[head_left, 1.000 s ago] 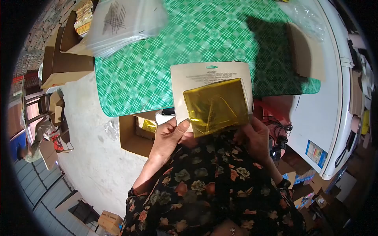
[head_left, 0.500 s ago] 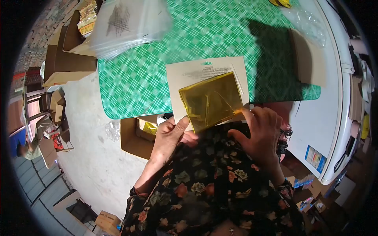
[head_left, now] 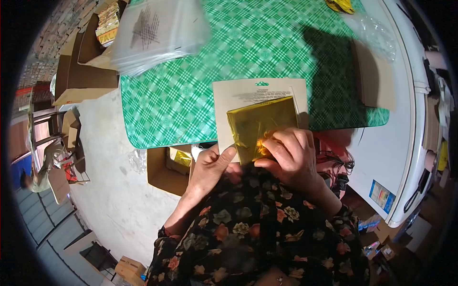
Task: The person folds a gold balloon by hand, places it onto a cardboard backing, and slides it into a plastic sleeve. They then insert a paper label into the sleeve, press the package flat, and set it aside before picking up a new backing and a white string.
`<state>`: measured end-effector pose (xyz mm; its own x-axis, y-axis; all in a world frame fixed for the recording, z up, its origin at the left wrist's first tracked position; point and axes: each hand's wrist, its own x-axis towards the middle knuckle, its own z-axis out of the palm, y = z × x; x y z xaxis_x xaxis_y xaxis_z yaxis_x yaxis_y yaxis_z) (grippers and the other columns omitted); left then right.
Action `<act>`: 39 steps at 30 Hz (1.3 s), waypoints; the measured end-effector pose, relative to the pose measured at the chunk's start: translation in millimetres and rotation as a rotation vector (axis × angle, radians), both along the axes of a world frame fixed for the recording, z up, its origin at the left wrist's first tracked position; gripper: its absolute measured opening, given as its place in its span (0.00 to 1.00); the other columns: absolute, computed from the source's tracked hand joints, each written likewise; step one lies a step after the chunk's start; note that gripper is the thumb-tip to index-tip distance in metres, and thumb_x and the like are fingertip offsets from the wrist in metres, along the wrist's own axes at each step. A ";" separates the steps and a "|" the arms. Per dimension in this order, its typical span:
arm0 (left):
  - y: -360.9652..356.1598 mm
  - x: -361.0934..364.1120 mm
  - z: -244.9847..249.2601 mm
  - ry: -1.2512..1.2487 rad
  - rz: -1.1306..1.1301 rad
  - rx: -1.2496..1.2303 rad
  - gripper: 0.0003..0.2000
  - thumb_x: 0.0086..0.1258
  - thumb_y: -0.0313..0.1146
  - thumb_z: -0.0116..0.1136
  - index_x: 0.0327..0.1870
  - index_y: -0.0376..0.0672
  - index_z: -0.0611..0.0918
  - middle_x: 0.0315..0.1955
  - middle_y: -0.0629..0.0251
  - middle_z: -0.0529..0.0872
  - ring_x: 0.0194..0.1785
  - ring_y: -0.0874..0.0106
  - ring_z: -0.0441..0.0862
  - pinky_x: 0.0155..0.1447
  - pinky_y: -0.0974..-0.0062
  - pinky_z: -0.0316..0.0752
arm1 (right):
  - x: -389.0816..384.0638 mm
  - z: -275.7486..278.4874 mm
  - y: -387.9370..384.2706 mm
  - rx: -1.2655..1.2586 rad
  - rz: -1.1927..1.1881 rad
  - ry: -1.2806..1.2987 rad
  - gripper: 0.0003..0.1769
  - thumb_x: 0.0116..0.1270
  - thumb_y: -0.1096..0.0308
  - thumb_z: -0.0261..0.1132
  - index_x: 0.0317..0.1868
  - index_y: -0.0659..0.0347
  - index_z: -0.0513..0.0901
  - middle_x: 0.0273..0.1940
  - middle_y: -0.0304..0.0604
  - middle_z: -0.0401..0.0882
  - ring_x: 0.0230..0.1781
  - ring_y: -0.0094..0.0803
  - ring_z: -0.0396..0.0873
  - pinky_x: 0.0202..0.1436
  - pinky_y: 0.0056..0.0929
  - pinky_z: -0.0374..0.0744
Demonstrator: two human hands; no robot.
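Observation:
A backing card (head_left: 223,95) with printed text and a hang hole lies at the near edge of the green checked tablecloth (head_left: 167,105). On top of it is a shiny gold foil packet (head_left: 253,119). My left hand (head_left: 210,169) grips the lower left corner of card and packet, thumb on top. The fingers of my right hand (head_left: 291,155) are bent over the packet's lower right part, with thumb and fingertips close together at the foil. Whether they pinch it is hard to make out.
Clear plastic bags (head_left: 162,33) are stacked at the table's back left. An open box (head_left: 167,167) with gold foil stands below the near edge. Cardboard boxes (head_left: 86,78) are at left, a cardboard piece (head_left: 372,76) at right. A person (head_left: 47,167) is at far left.
My right hand has moved left and inward from the packet's right corner onto its lower part. The card and packet have shifted slightly right and toward me, and turned a little.

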<state>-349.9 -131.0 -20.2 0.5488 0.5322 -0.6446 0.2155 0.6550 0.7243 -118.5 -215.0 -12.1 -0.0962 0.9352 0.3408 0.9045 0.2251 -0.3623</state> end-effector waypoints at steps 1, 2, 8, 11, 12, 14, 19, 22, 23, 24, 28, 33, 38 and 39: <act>-0.3 0.3 -0.2 0.005 -0.002 -0.008 0.21 0.83 0.49 0.60 0.58 0.37 0.84 0.29 0.63 0.90 0.26 0.74 0.87 0.32 0.79 0.81 | 0.0 -1.2 1.4 0.007 -0.002 -0.014 0.26 0.71 0.40 0.66 0.52 0.54 0.86 0.51 0.36 0.79 0.55 0.37 0.76 0.57 0.44 0.74; -0.2 0.8 -0.3 0.009 -0.004 -0.014 0.22 0.83 0.49 0.60 0.59 0.37 0.84 0.29 0.63 0.90 0.25 0.74 0.87 0.31 0.80 0.81 | -0.2 -2.1 3.2 0.015 -0.004 -0.028 0.27 0.71 0.39 0.66 0.52 0.54 0.86 0.51 0.36 0.79 0.55 0.37 0.76 0.56 0.44 0.74; 2.3 3.4 4.3 0.007 0.017 -0.024 0.18 0.83 0.47 0.60 0.53 0.37 0.84 0.24 0.62 0.89 0.22 0.74 0.85 0.29 0.78 0.79 | -3.7 -4.1 10.3 0.081 0.046 -0.007 0.23 0.65 0.47 0.73 0.50 0.56 0.87 0.48 0.36 0.82 0.53 0.36 0.78 0.54 0.43 0.74; 0.7 0.1 -2.4 -0.048 0.006 -0.023 0.18 0.84 0.46 0.60 0.53 0.37 0.84 0.25 0.63 0.88 0.23 0.74 0.85 0.29 0.77 0.79 | -3.8 -9.4 12.2 0.094 0.018 0.038 0.23 0.58 0.52 0.77 0.49 0.56 0.87 0.47 0.36 0.83 0.52 0.36 0.80 0.53 0.42 0.74; 0.6 0.2 -2.9 -0.048 -0.003 -0.018 0.17 0.84 0.46 0.60 0.53 0.37 0.84 0.25 0.63 0.88 0.23 0.74 0.85 0.29 0.77 0.79 | -3.7 -12.2 14.5 0.118 0.019 0.032 0.24 0.57 0.52 0.78 0.49 0.56 0.87 0.47 0.35 0.83 0.52 0.36 0.80 0.52 0.42 0.74; 1.1 0.5 -3.5 -0.046 -0.022 -0.009 0.17 0.84 0.45 0.60 0.53 0.37 0.84 0.25 0.63 0.88 0.23 0.75 0.84 0.29 0.77 0.78 | -4.0 -17.9 21.0 0.166 0.019 0.020 0.24 0.54 0.53 0.79 0.48 0.56 0.87 0.47 0.35 0.83 0.51 0.36 0.80 0.51 0.42 0.74; -0.1 4.6 2.5 0.002 0.049 -0.029 0.20 0.81 0.48 0.63 0.52 0.37 0.85 0.24 0.64 0.87 0.22 0.74 0.82 0.29 0.77 0.77 | 1.8 -16.4 18.9 0.168 0.021 0.044 0.23 0.56 0.53 0.79 0.48 0.55 0.87 0.49 0.36 0.83 0.51 0.38 0.81 0.53 0.41 0.75; -3.2 0.2 -2.8 -0.001 0.062 -0.015 0.21 0.80 0.50 0.64 0.52 0.37 0.85 0.23 0.65 0.86 0.23 0.75 0.82 0.29 0.77 0.76 | 15.5 -7.2 -1.7 0.137 -0.053 0.063 0.21 0.67 0.56 0.76 0.54 0.57 0.84 0.52 0.40 0.82 0.49 0.40 0.80 0.54 0.43 0.77; -4.8 -1.9 -5.6 -0.008 0.066 -0.010 0.21 0.80 0.51 0.64 0.52 0.37 0.85 0.23 0.65 0.86 0.24 0.75 0.82 0.28 0.77 0.76 | 23.0 -10.3 -12.5 0.143 -0.113 0.083 0.21 0.68 0.57 0.75 0.56 0.58 0.83 0.51 0.42 0.82 0.49 0.41 0.80 0.54 0.43 0.77; -5.5 -1.7 -2.7 -0.030 0.103 -0.071 0.20 0.80 0.49 0.64 0.51 0.37 0.85 0.23 0.65 0.85 0.23 0.76 0.81 0.28 0.77 0.76 | 30.3 -14.1 -23.4 0.147 -0.171 0.106 0.21 0.70 0.59 0.75 0.57 0.59 0.82 0.51 0.43 0.82 0.48 0.43 0.80 0.53 0.43 0.78; -10.3 -18.2 -8.4 -0.075 0.186 -0.202 0.16 0.81 0.41 0.64 0.58 0.37 0.83 0.26 0.65 0.85 0.25 0.78 0.76 0.29 0.78 0.75 | 27.4 -9.0 -66.0 -0.173 -0.526 0.441 0.20 0.75 0.66 0.70 0.62 0.65 0.79 0.54 0.49 0.82 0.53 0.41 0.81 0.57 0.39 0.79; -10.1 -36.0 -25.2 -0.174 0.202 -0.243 0.13 0.83 0.34 0.62 0.60 0.37 0.83 0.33 0.66 0.88 0.31 0.77 0.82 0.33 0.78 0.78 | 12.0 -14.5 -70.3 -0.509 -0.492 1.348 0.20 0.82 0.70 0.61 0.68 0.68 0.74 0.61 0.48 0.82 0.60 0.31 0.80 0.65 0.32 0.78; -7.6 -31.3 -16.5 -0.065 0.169 -0.208 0.16 0.81 0.31 0.63 0.66 0.36 0.80 0.48 0.60 0.90 0.45 0.71 0.89 0.48 0.73 0.87 | 10.2 -18.0 -58.8 -0.628 -0.394 1.638 0.15 0.83 0.70 0.59 0.63 0.66 0.77 0.51 0.45 0.88 0.47 0.27 0.83 0.56 0.28 0.81; -9.1 -28.6 -15.8 -0.066 0.171 -0.155 0.17 0.81 0.30 0.63 0.67 0.36 0.79 0.50 0.58 0.90 0.48 0.69 0.90 0.50 0.71 0.88 | 9.9 -15.8 -57.2 -0.632 -0.412 1.644 0.14 0.83 0.70 0.59 0.62 0.66 0.78 0.50 0.45 0.88 0.45 0.26 0.83 0.54 0.27 0.81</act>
<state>-378.6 -140.1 -36.0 0.5024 0.5188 -0.6916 0.0474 0.7822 0.6212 -108.6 -272.2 -27.9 0.1824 0.8218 -0.5397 -0.4709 -0.4089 -0.7817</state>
